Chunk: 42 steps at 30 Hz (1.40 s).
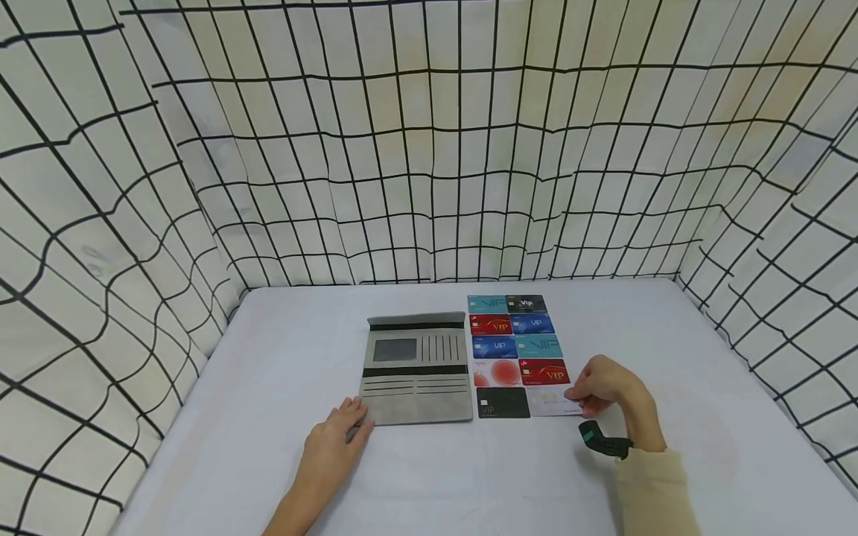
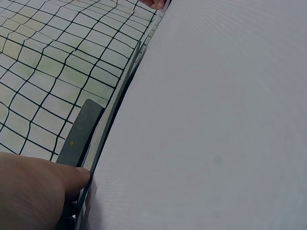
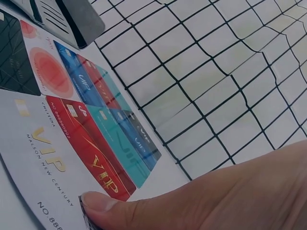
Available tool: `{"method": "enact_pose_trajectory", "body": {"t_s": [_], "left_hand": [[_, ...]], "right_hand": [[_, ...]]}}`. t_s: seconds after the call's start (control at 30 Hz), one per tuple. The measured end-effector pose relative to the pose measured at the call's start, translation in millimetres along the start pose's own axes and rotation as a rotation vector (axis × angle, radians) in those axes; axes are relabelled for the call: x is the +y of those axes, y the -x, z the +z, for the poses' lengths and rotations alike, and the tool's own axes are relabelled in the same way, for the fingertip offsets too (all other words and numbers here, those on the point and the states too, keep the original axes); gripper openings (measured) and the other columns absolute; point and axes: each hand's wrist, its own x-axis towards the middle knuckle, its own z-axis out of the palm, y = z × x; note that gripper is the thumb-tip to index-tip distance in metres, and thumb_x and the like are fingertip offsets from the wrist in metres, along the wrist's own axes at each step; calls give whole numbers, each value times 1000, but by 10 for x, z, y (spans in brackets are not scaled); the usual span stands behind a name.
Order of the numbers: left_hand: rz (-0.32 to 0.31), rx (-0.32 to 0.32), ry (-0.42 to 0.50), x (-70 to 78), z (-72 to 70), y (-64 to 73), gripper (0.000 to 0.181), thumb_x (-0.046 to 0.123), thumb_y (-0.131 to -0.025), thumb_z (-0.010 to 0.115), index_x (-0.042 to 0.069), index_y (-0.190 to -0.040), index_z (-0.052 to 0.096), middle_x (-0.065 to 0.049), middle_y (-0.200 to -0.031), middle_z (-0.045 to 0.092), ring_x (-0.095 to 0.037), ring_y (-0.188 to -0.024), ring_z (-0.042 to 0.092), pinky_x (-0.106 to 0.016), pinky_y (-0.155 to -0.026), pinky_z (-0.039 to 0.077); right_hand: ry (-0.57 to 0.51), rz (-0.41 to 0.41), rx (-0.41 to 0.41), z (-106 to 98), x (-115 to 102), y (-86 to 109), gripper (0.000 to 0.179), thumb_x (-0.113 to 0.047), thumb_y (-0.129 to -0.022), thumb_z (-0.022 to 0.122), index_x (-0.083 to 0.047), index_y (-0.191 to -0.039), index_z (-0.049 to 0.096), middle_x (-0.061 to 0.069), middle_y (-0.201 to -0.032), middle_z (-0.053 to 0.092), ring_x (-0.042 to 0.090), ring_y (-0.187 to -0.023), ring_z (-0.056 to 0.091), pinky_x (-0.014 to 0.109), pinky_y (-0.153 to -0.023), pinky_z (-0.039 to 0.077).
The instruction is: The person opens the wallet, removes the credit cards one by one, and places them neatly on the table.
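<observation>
A grey card wallet point(image 1: 418, 409) lies unfolded on the table, with slots and a dark window panel showing. My left hand point(image 1: 335, 439) rests at its lower left corner, fingers extended along the side and thumb by the front edge. In the left wrist view the thumb touches the wallet's edge point(image 2: 108, 127). To the right, my right hand point(image 1: 606, 383) pinches the right end of a white VIP card point(image 1: 546, 400). The right wrist view shows the thumb on that card, which bows slightly; the fingers beneath are hidden.
Beside the wallet, several cards are laid in two columns, among them a black card point(image 1: 503, 403), a red VIP card point(image 1: 544, 371) and a white card with a red circle point(image 1: 504, 372). White walls with black grid lines point(image 1: 462, 179) enclose the white table point(image 1: 281, 350).
</observation>
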Motion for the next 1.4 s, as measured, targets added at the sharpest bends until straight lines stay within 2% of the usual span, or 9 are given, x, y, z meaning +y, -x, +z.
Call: {"method": "enact_pose_trajectory", "body": {"t_s": [0.37,0.9,1.23,1.4], "left_hand": [[-2,4,2,-7,3,-1,37,16,-91,75,-5,-121,69,-20,-131,65,-36,-128,60,-52,-109,46],[-13,-11,12,-17,-1,21,37,17,-91,74,-4,-121,69,-20,-133,64,-36,-129,59,-52,-110,45],[7,4,3,-13,-9,26,36,17,-91,74,-3,-121,69,-20,-132,65,-35,-129,59,-51,-111,45],[-4,12,20,-17,-13,14,35,18,-92,74,-3,-120,70,-19,-131,66,-35,-129,60,-51,-111,46]], "right_hand": [[68,7,44,27,-99,24,34,-14,-84,80,7,-99,59,16,-80,69,25,-57,67,29,-58,62],[89,63,69,64,-118,9,43,-14,-81,82,9,-107,55,20,-86,69,25,-60,68,31,-59,63],[83,32,55,58,-98,54,39,-14,-83,81,9,-104,57,18,-83,69,25,-60,68,31,-58,63],[95,-16,40,8,-72,54,34,-16,-88,75,9,-105,60,16,-84,70,24,-60,69,32,-58,63]]}}
